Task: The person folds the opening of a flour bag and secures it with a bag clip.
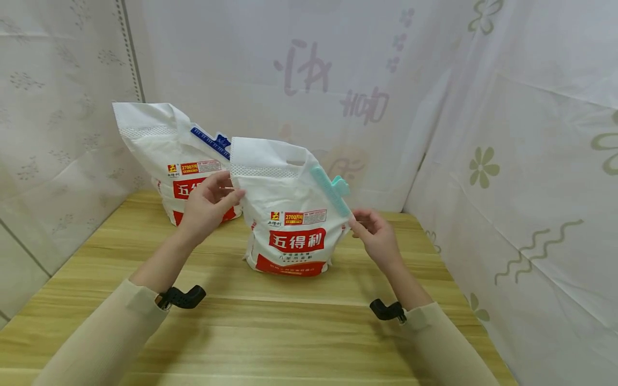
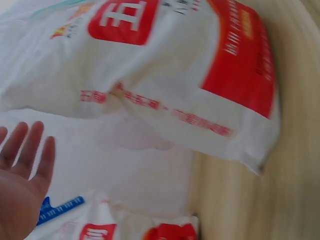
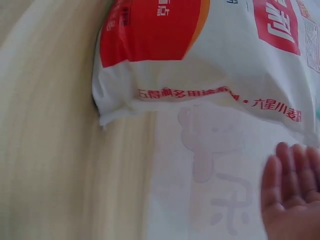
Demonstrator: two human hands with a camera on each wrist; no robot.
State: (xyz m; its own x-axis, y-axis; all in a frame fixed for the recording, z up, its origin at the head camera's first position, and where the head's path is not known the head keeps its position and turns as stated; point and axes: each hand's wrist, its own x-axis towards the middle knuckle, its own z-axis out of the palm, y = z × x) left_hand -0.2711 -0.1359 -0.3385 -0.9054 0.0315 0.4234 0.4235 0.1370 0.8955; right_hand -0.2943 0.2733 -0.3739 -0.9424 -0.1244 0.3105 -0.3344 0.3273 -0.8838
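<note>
A white flour bag (image 1: 294,214) with red printing stands upright on the table, its top edge slanting down to the right. A mint-green bag clip (image 1: 333,192) runs along that slant. My left hand (image 1: 207,201) pinches the bag's upper left edge, the thumb in front and the other fingers partly behind it. At the lower end of the clip, my right hand (image 1: 379,241) pinches the right corner between thumb and forefinger. Its remaining fingers (image 3: 287,175) are loosely bent beside the bag in the right wrist view.
Behind on the left stands a second, similar flour bag (image 1: 154,147), closed with a blue bag clip (image 1: 211,142). The wooden table (image 1: 270,332) ends against white patterned curtains (image 1: 521,187) at the back and right.
</note>
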